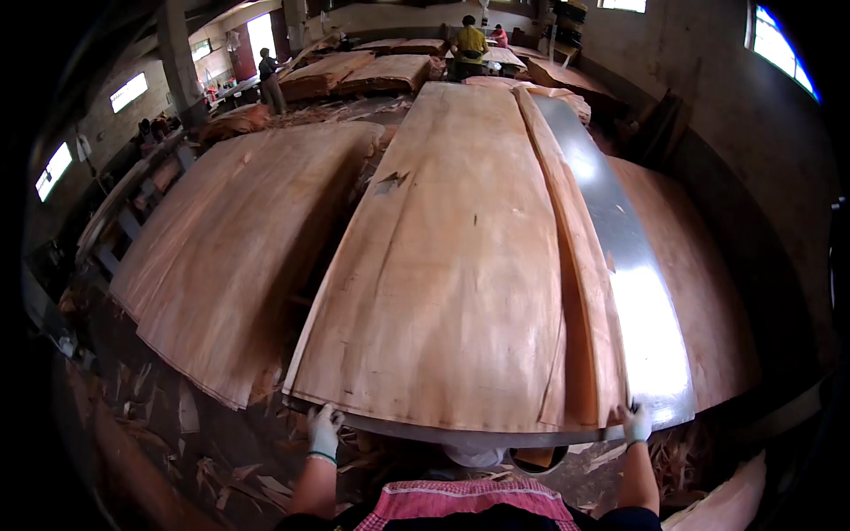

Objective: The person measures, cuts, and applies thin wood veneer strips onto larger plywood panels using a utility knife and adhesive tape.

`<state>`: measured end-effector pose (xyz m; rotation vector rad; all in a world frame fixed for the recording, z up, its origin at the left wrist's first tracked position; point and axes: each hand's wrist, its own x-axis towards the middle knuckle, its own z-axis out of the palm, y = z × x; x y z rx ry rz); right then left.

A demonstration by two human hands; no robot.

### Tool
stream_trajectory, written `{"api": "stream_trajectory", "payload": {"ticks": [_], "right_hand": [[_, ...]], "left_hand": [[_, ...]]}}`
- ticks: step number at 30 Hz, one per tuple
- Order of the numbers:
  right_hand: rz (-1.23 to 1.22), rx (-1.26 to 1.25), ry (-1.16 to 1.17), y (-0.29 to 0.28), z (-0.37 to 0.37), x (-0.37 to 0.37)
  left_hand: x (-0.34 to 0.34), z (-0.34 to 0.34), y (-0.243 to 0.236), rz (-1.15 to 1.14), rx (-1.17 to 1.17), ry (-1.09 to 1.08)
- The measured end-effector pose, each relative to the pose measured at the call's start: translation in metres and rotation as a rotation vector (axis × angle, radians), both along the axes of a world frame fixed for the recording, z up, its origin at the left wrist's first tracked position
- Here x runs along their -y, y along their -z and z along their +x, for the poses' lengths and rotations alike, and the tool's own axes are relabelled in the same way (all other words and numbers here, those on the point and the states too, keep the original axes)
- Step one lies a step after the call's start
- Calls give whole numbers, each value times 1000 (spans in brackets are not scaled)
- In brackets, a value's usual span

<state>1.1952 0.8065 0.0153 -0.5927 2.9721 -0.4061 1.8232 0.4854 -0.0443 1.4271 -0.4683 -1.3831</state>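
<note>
Gripping the near edge of the broad, pale-brown wood veneer sheet (443,265), we curl our gloved left hand (324,431) and right hand (636,423) around its two corners, its long axis running straight away over the shiny grey metal table (637,301).

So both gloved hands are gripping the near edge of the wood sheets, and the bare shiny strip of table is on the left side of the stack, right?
Not quite. The left hand and right hand, both gloved, do grip the near edge of the wood sheets, but the bare shiny strip of table lies on the right side of the stack, as the head view shows.
</note>
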Motion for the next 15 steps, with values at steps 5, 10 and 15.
{"api": "stream_trajectory", "payload": {"ticks": [5, 10, 15], "right_hand": [[292, -30, 38, 33, 16, -61], [78, -194, -193, 41, 31, -75], [60, -150, -191, 32, 99, -168]], "left_hand": [[-49, -54, -12, -433, 1030, 92], [-61, -151, -19, -526, 1505, 598], [-72, -174, -6, -370, 1640, 682]]}}
